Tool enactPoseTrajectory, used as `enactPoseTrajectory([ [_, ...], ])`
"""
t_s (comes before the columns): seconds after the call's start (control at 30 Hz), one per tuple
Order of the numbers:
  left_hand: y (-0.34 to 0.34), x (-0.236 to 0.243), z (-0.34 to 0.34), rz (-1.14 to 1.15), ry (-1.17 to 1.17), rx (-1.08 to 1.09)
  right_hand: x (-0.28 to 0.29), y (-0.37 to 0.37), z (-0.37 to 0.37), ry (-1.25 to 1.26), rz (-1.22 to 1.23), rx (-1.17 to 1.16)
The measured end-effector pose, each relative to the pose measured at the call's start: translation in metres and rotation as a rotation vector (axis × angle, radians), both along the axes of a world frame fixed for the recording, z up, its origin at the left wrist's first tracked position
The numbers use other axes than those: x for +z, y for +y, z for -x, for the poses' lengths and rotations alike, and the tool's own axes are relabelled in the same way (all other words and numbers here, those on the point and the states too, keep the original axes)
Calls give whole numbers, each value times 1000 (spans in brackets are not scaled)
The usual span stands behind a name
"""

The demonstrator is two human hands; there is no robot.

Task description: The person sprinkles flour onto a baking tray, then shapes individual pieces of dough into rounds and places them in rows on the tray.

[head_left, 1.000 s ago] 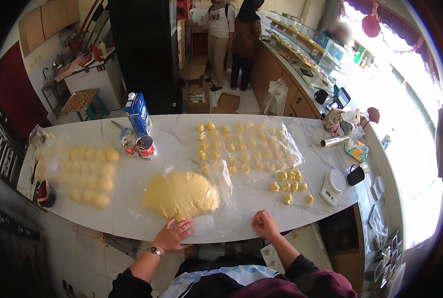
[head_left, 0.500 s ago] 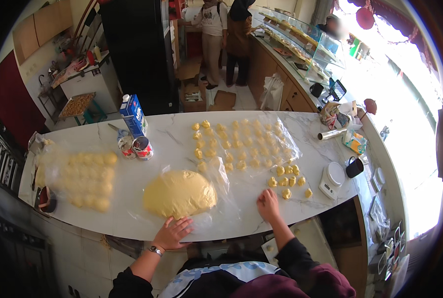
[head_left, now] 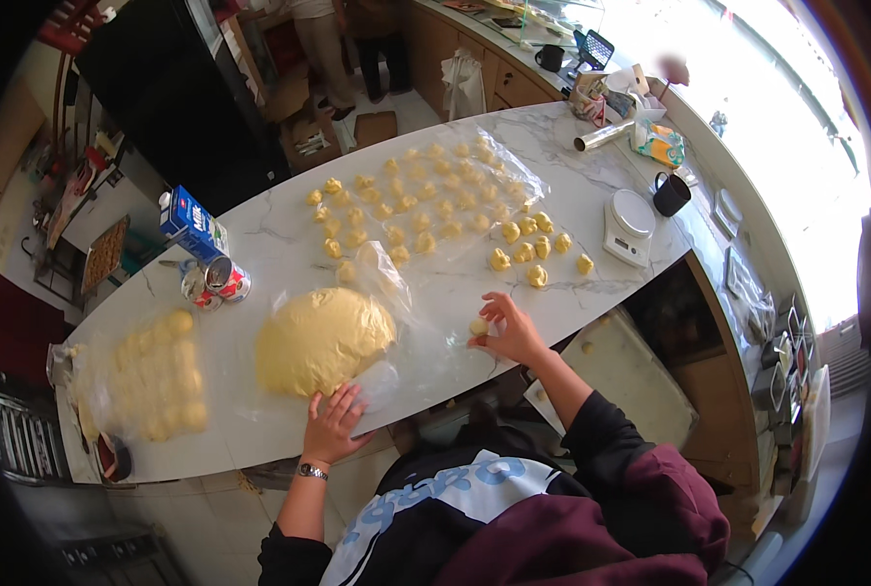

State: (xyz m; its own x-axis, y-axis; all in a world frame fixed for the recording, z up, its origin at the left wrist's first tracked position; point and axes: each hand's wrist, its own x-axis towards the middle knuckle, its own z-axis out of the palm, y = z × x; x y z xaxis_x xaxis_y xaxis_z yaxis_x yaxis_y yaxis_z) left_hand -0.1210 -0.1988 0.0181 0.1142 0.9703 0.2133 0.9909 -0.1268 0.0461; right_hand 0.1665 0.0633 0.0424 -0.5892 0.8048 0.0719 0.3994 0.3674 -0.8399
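Observation:
A large mound of yellow dough (head_left: pixel 323 337) lies under clear plastic on the table. My left hand (head_left: pixel 336 422) rests at its near edge, fingers stretched out over the plastic film. Right of the mound, my right hand (head_left: pixel 513 330) curves its thumb and fingers around a small smooth dough ball (head_left: pixel 478 327) at the tabletop. Beyond that hand, several rough dough pieces (head_left: pixel 524 252) lie uncovered. Rows of similar pieces (head_left: pixel 406 202) sit farther back, mostly beneath a clear plastic sheet (head_left: pixel 515 174). At the left, smooth dough balls (head_left: pixel 167 376) are grouped under more plastic.
A blue milk carton (head_left: pixel 193 225) and two opened cans (head_left: pixel 228 278) stand at the table's back left. A white kitchen scale (head_left: pixel 630 230) and a black mug (head_left: pixel 671 194) are on the right. Two people stand beyond the table, only partly in view.
My view has turned and tilted down. My right hand has loosened from a closed shape, revealing the dough ball between thumb and fingers. My left hand stays by the mound.

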Motion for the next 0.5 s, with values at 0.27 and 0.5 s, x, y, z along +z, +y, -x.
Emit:
enactPoseTrajectory([
  [0.27, -3, -1, 1, 3, 5, 5, -23, -25, 25, 75, -154, 262],
  [0.5, 2, -2, -1, 12, 1, -23, -25, 37, 33, 9, -493, -126],
])
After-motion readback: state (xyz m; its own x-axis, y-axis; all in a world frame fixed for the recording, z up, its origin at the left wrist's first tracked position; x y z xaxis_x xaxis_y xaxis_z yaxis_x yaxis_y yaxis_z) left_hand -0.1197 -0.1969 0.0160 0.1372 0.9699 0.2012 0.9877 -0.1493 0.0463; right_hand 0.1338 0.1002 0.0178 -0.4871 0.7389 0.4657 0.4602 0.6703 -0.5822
